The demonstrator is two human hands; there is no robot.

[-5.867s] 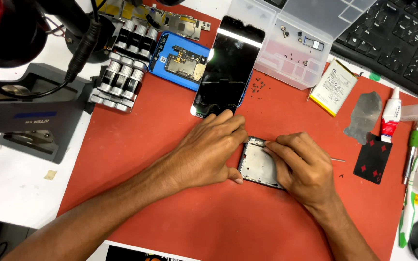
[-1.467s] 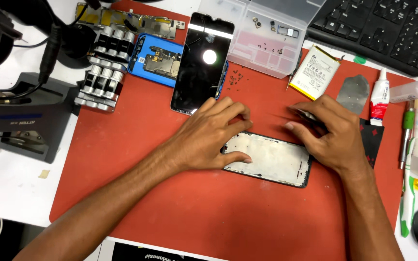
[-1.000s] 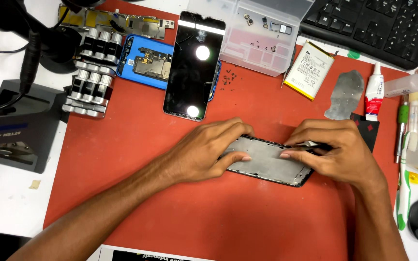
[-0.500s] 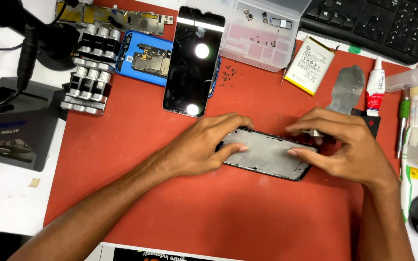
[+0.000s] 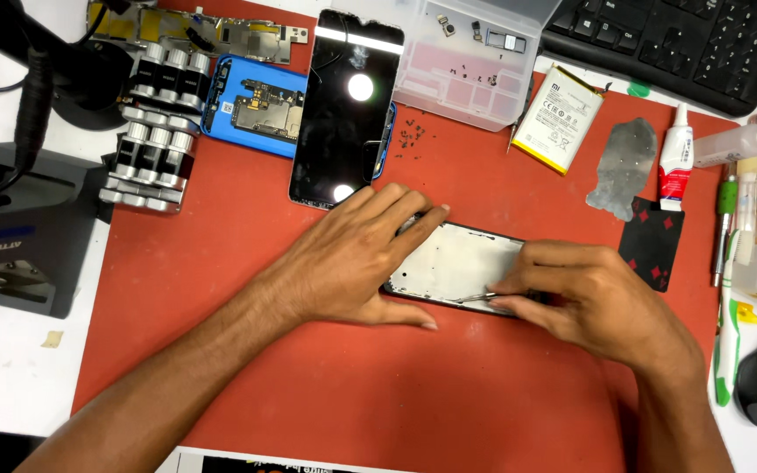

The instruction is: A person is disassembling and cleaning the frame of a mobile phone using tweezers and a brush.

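A black phone frame (image 5: 462,263) with a pale grey inner plate lies flat on the red mat (image 5: 221,289). My left hand (image 5: 357,258) presses down on its left end, fingers spread over the upper left corner and thumb along the near edge. My right hand (image 5: 597,298) rests on the frame's right end and pinches thin metal tweezers (image 5: 475,298), whose tips touch the frame's near edge.
Behind the frame lie a black phone screen (image 5: 343,105), a blue phone back with a circuit board (image 5: 251,105), a clear parts box (image 5: 475,52), a battery (image 5: 558,118), a playing card (image 5: 654,254) and several loose screws (image 5: 413,136). A keyboard (image 5: 676,44) sits far right, a grey station (image 5: 19,245) left.
The frame has been turned from upright to lying sideways. My right hand has slid down to its right near edge with the tweezers. My left hand stayed on the left end.
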